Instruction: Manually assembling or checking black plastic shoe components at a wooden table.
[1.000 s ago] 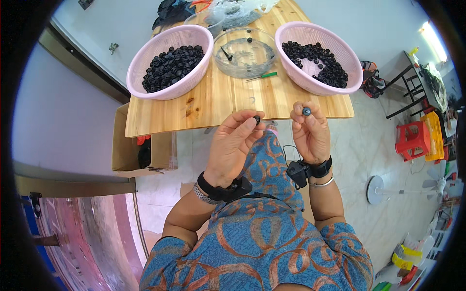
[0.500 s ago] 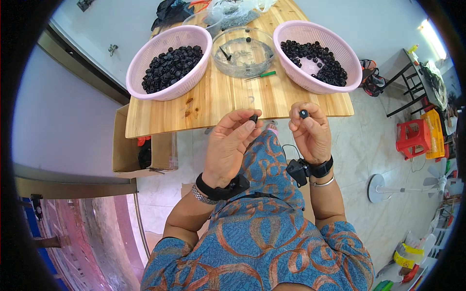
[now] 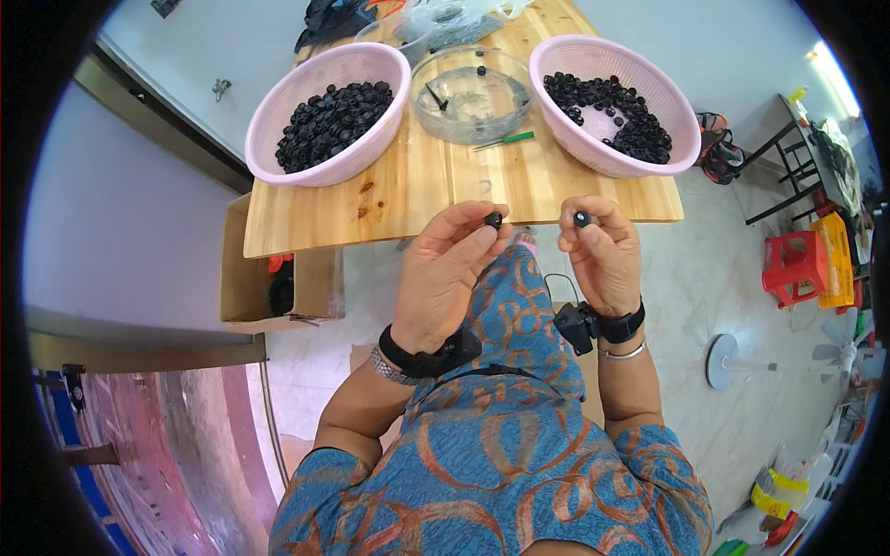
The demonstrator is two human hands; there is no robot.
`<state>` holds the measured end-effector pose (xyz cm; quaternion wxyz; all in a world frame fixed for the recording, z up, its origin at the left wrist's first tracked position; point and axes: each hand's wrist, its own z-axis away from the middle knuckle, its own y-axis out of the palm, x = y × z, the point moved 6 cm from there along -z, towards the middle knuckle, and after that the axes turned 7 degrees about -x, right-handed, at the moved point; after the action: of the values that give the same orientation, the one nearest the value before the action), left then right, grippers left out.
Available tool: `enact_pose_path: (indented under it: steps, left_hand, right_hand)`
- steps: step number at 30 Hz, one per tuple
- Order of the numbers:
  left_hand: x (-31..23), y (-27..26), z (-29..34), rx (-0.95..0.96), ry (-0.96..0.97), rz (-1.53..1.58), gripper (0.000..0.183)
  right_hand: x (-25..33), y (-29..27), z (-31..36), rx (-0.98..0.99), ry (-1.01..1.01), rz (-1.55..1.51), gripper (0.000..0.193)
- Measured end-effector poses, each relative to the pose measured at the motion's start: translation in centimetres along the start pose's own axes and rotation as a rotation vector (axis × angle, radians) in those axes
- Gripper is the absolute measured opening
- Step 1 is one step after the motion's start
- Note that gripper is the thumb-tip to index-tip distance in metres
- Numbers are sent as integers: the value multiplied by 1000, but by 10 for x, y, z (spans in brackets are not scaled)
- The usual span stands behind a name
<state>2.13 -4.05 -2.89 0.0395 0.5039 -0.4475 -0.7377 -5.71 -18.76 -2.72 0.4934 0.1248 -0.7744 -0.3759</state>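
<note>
My left hand (image 3: 449, 264) pinches a small black cap-like part (image 3: 493, 220) between thumb and forefinger. Across a short gap, my right hand (image 3: 603, 255) grips another small black part (image 3: 581, 219), round, with a pale spot at its centre. Both hands are raised just in front of the table's near edge, and the two parts are apart. Beyond them on the wooden table (image 3: 445, 199), a pink basket (image 3: 264, 148) at left is heaped with black parts (image 3: 334, 125). A second pink basket (image 3: 684, 125) at right holds more black ring-like parts (image 3: 644, 139).
Between the baskets stands a clear round tub (image 3: 477, 134) with small clear bits and a black pointed tool (image 3: 436, 96). A green-handled screwdriver (image 3: 519, 137) lies before it. An open cardboard box (image 3: 236, 278) sits below the table's left end; a red stool (image 3: 794, 269) stands right.
The view has shifted slightly, so the table and baskets appear a little to the right and higher. Both hands keep their pinch on the black parts, the left part turned slightly.
</note>
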Motion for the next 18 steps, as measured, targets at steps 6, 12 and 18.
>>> enact_pose_path:
  steps: [6,12,18]
  left_hand:
    - [0,3,1,-2,-22,-20,27]
    - [-2,3,1,-16,23,-61,28]
    - [-1,-4,1,22,48,-79,28]
  right_hand:
    - [3,9,0,-2,-48,232,21]
    - [4,31,0,21,-133,650,20]
    - [11,51,-1,145,-419,982,20]
